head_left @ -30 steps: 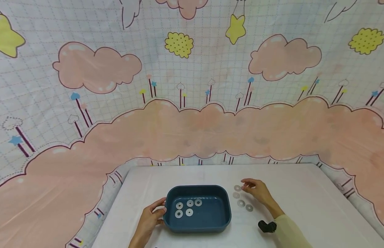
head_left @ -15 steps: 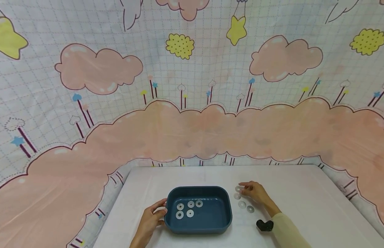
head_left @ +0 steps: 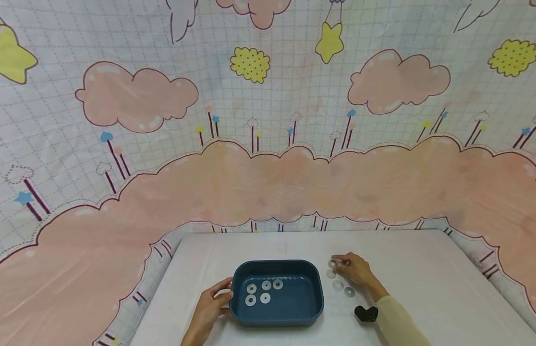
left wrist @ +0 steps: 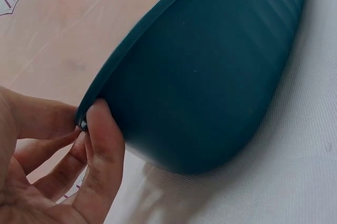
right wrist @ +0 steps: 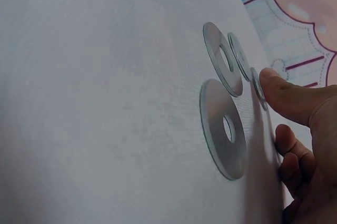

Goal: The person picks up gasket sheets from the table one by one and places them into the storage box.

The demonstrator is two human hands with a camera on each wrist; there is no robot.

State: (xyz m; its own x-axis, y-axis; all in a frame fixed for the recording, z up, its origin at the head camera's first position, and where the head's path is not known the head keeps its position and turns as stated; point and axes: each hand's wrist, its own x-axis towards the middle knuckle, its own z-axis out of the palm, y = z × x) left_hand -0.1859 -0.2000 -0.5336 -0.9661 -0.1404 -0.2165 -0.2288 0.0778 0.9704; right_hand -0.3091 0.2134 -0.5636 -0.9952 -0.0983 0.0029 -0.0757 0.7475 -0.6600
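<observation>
A steady hold at left, a thin edge at right

At left, the left hand [head_left: 209, 303] has its grip clamped on the rim of a dark blue rectangular plastic tray [head_left: 296, 302], set on the white cloth-covered counter [head_left: 250, 245]. Inside, towards the left, lie five flat silver ring washers [head_left: 262, 299]. Right of the tray, four more washers [right wrist: 215, 129] lie flat in a loose row from far to near. At the farthest washer [head_left: 330, 263] is the right hand [head_left: 356, 270], thumb tip at its edge; I cannot tell whether that grip is together on the metal. For so thin a disc, I would work a fingertip under, pinch opposite edges and lift straight, sparing the neighbour just beside it.
</observation>
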